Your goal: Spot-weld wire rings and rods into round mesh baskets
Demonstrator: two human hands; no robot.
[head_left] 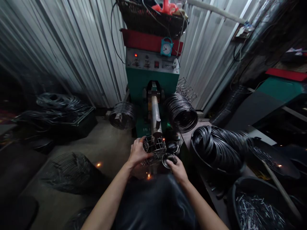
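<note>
My left hand is closed on the near left side of a small wire basket, a round grid of thin metal rods. The basket sits right under the electrode end of a green spot welder, whose metal arm reaches toward me. Beside it, my right hand pinches a small metal ring, just right of the basket. Orange sparks glow near the basket and below my hands. Another round wire piece lies behind my right hand. Where the basket touches the electrode is too dark to tell.
Wire ring coils hang left and right of the welder. On the right stand a tub of wire rings and a bucket of short rods. Bundled wire lies on the left floor. A blue clock sits on the machine.
</note>
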